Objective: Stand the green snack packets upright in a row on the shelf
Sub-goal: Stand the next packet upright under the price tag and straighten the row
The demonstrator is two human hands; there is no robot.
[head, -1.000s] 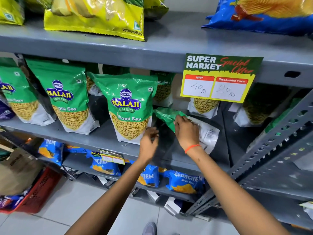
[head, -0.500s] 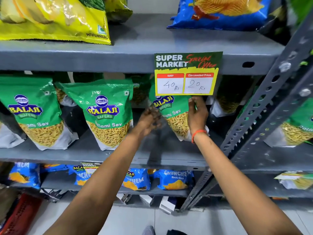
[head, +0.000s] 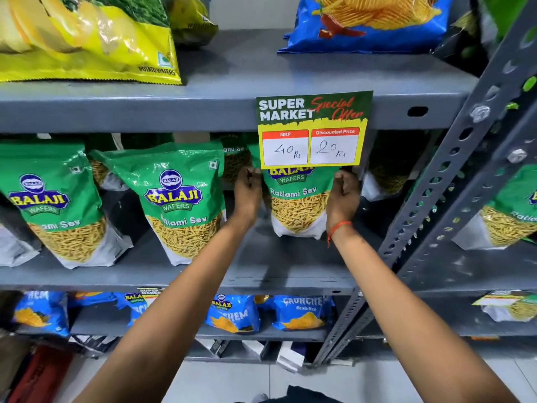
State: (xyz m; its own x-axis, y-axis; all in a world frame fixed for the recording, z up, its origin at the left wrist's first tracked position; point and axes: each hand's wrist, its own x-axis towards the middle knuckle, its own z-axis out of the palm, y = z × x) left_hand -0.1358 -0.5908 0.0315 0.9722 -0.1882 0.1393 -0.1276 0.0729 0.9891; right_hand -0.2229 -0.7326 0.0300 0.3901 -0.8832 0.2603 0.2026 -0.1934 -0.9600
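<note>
1. A price card (head: 313, 129) hung from the front edge of the upper shelf (head: 145, 112) and served as the landmark; it read MRP 40 Rs and discounted price 20 Rs.
2. Directly below the card, a green packet (head: 297, 205) stood upright on the middle shelf (head: 284, 266), its top edge hidden behind the card.
3. The left hand (head: 247, 193) gripped the packet's left edge just below the card's lower left corner, fingers curled around the edge.
4. The right hand (head: 343, 196) gripped the packet's right edge just below the card's lower right corner, fingers likewise closed on the edge; an orange thread (head: 338, 226) circled that wrist.
5. Left of the card, a second packet (head: 180, 205) stood upright on the same shelf, and a third packet (head: 55, 210) stood farther left, each leaning slightly.
6. More green packets stood behind the front row, in shadow.
7. Well below the card, blue packets (head: 299, 312) lay on the lower shelf.
8. Above the card, a yellow bag (head: 87, 39) and a blue bag (head: 369, 24) rested on the upper shelf.
</note>
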